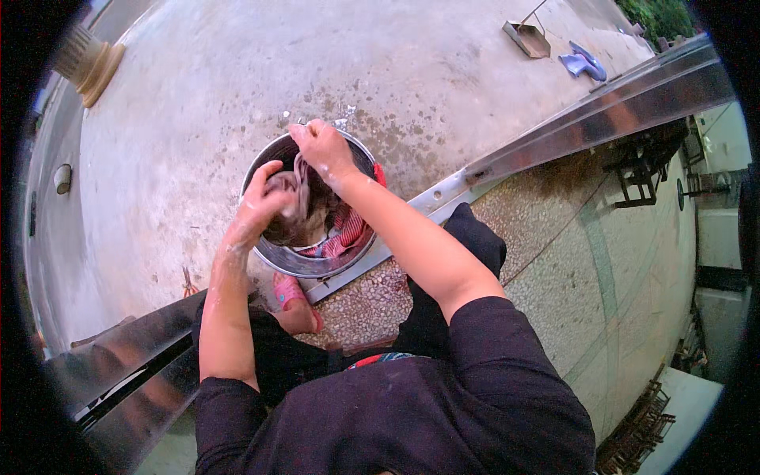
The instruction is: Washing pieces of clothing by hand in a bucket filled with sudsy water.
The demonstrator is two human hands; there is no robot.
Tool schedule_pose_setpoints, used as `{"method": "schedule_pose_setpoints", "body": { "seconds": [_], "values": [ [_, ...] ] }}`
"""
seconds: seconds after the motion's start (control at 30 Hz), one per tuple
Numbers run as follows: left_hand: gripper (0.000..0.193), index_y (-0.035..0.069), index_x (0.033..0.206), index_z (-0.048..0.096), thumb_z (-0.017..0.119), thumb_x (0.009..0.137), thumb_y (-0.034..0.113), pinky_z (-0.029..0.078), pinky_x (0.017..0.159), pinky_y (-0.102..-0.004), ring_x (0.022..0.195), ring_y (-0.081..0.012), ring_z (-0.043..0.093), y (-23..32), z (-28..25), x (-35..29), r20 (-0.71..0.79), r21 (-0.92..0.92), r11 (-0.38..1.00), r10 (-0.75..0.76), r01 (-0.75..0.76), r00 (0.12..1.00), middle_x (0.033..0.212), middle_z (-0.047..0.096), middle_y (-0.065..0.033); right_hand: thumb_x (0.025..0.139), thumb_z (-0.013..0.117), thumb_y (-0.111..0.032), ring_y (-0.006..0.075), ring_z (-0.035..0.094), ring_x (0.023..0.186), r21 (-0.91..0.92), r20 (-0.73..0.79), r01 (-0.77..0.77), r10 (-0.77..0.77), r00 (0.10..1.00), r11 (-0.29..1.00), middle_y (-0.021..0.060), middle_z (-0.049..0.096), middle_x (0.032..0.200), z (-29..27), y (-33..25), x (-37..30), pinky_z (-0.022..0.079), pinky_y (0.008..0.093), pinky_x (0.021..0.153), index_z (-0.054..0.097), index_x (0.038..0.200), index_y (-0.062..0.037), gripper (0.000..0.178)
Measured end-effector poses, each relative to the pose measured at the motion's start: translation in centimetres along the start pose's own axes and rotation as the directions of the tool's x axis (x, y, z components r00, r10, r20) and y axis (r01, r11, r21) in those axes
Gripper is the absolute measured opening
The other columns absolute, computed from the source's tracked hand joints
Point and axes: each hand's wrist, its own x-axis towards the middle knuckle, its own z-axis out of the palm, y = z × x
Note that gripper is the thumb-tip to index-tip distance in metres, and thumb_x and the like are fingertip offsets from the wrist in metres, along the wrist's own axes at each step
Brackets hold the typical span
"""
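A round metal basin [317, 269] stands in front of me, with wet laundry in it. My right hand [324, 152] is closed at the basin's far side, pinching a twisted strip of greyish wet cloth [302, 180] that hangs down into the basin. At the left side, my left hand [264, 199] curls round a bunched part of the same cloth, its fingers slightly blurred. Soapy wet patches show on both hands and forearms. A red striped cloth [348, 231] lies in the basin's near right part. What lies under the cloths is hidden.
The basin is beside a metal door sill [443, 190]. My foot in a pink clog [286, 291] is close to its near edge. Water spots mark the concrete [412, 103]. Farther off are a dustpan [529, 39], a blue-purple object [584, 63], a small pot [62, 179] and a column base [99, 73].
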Motion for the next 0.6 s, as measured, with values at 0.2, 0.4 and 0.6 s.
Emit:
{"method": "schedule_pose_setpoints", "body": {
  "seconds": [0.2, 0.4, 0.6],
  "values": [
    [0.036, 0.004, 0.106, 0.052, 0.064, 0.072, 0.009, 0.041, 0.082, -0.027, 0.094, -0.0133, 0.052, -3.4, -0.5, 0.8, -0.073, 0.01, 1.0, 0.021, -0.021, 0.997, 0.099, 0.057, -0.0059, 0.066, 0.06, -0.011, 0.0122, 0.051, 0.082, 0.708, 0.602, -0.235, -0.396, 0.693, 0.666, 0.005, 0.054, 0.086, -2.2, -4.2, -0.4, 0.041, 0.0252, 0.074, 0.051, 0.097, -0.0009, 0.034],
    [0.027, 0.002, 0.101, 0.054, 0.053, 0.08, 0.019, 0.043, 0.087, -0.0387, 0.094, -0.0247, 0.056, 0.6, -3.9, 1.2, -0.285, -0.786, 0.57, 0.008, -0.239, 0.958, 0.1, 0.058, -0.0109, 0.06, 0.061, -0.004, 0.0139, 0.051, 0.092, 0.412, 0.854, -0.109, -0.341, 0.392, 0.905, 0.0033, 0.057, 0.094, -0.6, 3.8, -0.6, 0.039, 0.0257, 0.086, 0.051, 0.108, 0.0012, 0.049],
    [0.038, -0.004, 0.107, 0.049, 0.045, 0.072, 0.009, 0.043, 0.088, -0.0439, 0.095, -0.0312, 0.056, -3.7, -4.9, 2.3, -0.178, -0.862, 0.493, -0.08, -0.116, 0.981, 0.107, 0.056, -0.0176, 0.065, 0.058, -0.014, 0.0126, 0.055, 0.064, 0.862, 0.453, -0.351, -0.245, 0.857, 0.366, 0.0025, 0.059, 0.072, -4.2, 0.7, 2.6, 0.046, 0.0262, 0.059, 0.06, 0.076, -0.0016, 0.017]
  ]
}}
